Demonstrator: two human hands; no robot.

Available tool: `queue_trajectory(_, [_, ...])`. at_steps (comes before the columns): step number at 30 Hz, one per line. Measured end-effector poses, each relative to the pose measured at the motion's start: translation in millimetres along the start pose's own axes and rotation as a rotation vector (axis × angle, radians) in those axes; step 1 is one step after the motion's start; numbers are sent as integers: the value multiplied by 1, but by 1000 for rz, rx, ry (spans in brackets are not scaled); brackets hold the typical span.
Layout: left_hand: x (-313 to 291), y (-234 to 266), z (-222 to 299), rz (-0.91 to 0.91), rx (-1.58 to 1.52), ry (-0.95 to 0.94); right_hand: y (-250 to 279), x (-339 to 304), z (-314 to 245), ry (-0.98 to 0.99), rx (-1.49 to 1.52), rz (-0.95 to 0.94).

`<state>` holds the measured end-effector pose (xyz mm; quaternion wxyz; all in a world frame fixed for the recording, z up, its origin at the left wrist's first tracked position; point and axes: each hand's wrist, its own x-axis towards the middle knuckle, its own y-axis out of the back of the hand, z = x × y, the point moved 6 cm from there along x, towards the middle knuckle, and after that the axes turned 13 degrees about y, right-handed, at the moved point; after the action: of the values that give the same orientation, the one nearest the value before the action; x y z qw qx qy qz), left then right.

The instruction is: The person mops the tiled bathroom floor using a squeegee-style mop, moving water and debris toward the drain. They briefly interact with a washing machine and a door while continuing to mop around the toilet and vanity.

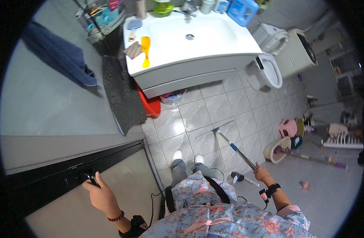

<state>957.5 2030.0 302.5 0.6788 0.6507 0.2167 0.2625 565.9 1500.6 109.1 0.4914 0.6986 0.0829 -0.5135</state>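
Observation:
On the right, my right hand (263, 174) is closed round the upper end of a long-handled floor squeegee (242, 155). Its pole slants away to a thin, wide blade lying on the tiled floor (192, 101), ahead of my white shoes. At the lower left, my left hand (100, 195) grips a black door handle (91, 179), fingers curled and thumb on top. The door (122, 190) has a dark frame and a pale panel.
Ahead stands a vanity with a white sink (166, 51), a yellow comb (145, 51) near its left edge. A red bucket (151, 107) sits below. At right are a toilet (271, 70), a beige tub (272, 152), a pink stool (288, 128) and a hair dryer (238, 176).

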Motion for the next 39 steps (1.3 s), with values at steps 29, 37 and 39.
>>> queue_trajectory(29, [-518,-304,-63,-1855,618,-1672,-294,-228,-21,-98,676,81])
queue_trajectory(37, [-603,-348,-191,-2136,952,-412,-333,-217,-51,-278,1087,73])
queue_trajectory(39, [-611,-356,-216,-2140,980,-382,-352,-214,-62,-291,1166,102])
